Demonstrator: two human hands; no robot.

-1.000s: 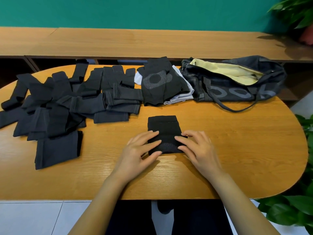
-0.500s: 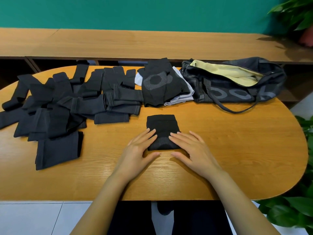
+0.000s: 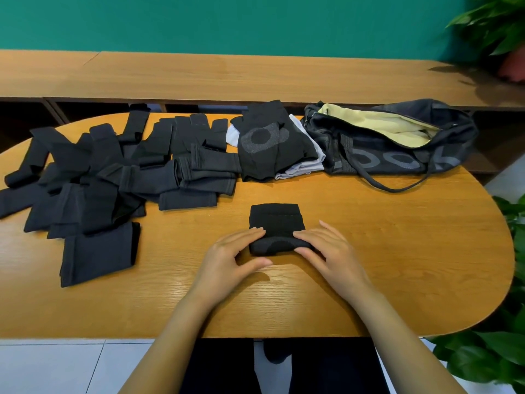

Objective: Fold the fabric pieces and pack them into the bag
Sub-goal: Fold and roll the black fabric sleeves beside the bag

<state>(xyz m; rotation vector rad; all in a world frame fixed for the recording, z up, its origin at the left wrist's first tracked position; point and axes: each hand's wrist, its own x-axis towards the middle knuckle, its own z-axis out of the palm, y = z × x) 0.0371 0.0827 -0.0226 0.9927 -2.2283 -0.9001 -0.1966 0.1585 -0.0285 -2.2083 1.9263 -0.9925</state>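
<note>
Fabric piece [image 3: 274, 223], black and folded into a thick little rectangle with a grey mark on its bulging near edge, lies mid-tabletop [image 3: 397, 251]. It looks soft, light and springy, best taken at the two near corners. There the left hand [image 3: 227, 258] and right hand [image 3: 331, 251] press with nearly straight fingers, not clamped; loose pieces [image 3: 113, 172] sprawl towards the left edge, the open bag [image 3: 397, 155] at the far edge.

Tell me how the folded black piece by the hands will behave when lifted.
The folded black piece looks soft and floppy: its near edge bulges where the left hand and right hand touch it, so it may unfold if lifted by one edge. Probably light, being small thin knit. Lying flat, it should not roll on the table.
</note>
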